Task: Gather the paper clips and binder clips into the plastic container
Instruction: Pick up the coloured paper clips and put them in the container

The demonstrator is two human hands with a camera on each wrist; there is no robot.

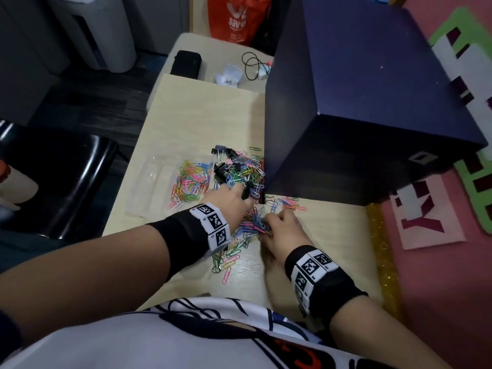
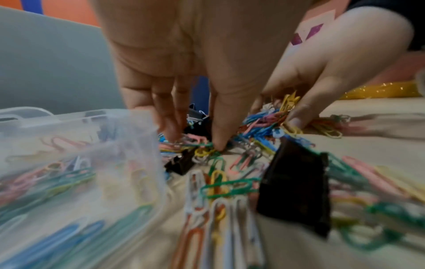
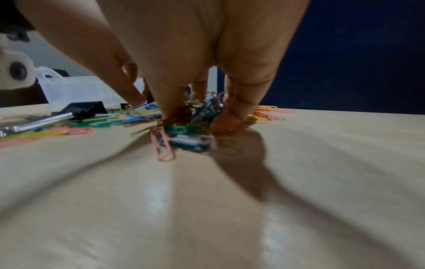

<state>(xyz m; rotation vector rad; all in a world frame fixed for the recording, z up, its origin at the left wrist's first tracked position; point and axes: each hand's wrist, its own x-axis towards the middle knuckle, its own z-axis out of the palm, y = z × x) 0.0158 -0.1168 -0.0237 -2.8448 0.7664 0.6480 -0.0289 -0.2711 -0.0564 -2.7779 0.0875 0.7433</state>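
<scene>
A heap of coloured paper clips (image 1: 247, 169) mixed with black binder clips (image 1: 222, 169) lies mid-table against a dark box. A clear plastic container (image 1: 149, 182) to its left holds several paper clips (image 2: 57, 174). My left hand (image 1: 243, 194) reaches down into the heap, thumb and fingers (image 2: 168, 125) closing round a black binder clip (image 2: 197, 125). My right hand (image 1: 266, 225) sits just right of it, fingers curled and pinching a bunch of paper clips (image 3: 190, 116) against the table. More clips (image 1: 229, 257) trail toward me under my left wrist. Another binder clip (image 2: 296, 189) lies close by.
A large dark blue box (image 1: 359, 102) walls off the right side of the table. At the far end lie a black case (image 1: 185, 63) and a cable (image 1: 253, 65). A black chair (image 1: 66, 169) stands to the left, and a gold glitter strip (image 1: 383, 249) runs along the right edge.
</scene>
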